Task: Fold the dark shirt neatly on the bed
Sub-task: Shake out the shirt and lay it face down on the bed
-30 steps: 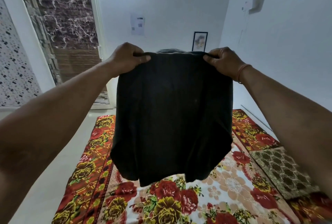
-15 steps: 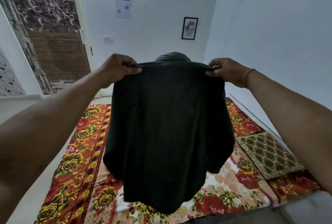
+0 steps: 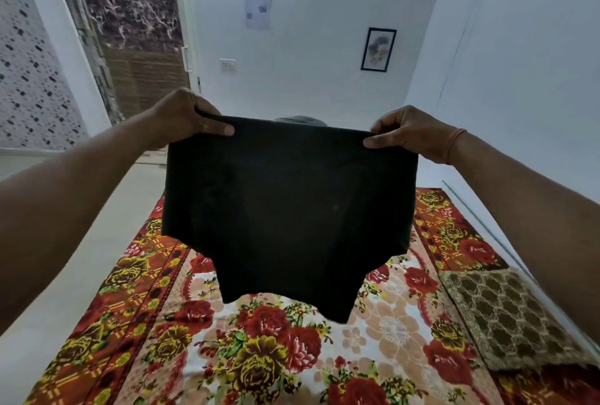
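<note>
Bedspread: nearest to the camera, a flowered cover in red, yellow and white lies flat over the bed; nothing of the shirt rests on it yet.
Cushion: a brown patterned cushion sits on the right part of the bed, beside the spot where the shirt would come down; if the cloth drifts right as it is lowered, one side could land on it and lie uneven.
Shirt: the dark shirt hangs in the air above the bed, stretched between both hands, its lower edge ragged and clear of the cover. It looks already doubled, so the loose layers could slide apart on the way down.
Left hand: fingers curled shut, thumb on the near face, pinching the shirt's upper left corner.
Right hand: fingers closed in the same way on the upper right corner; an orange band sits on the wrist.
Grip risk: each hold is only a corner pinch, so if either one loosens, that side would drop and the fold would open.
Lowering risk: unequal height between the hands would probably lay the top edge crooked, and the hanging bottom could tuck under itself on touching the cover.
Collar risk: a grey part shows just behind the top edge; it could bunch when laid flat.
Wall: far behind, a white wall with a framed picture, well clear of the work.
</note>
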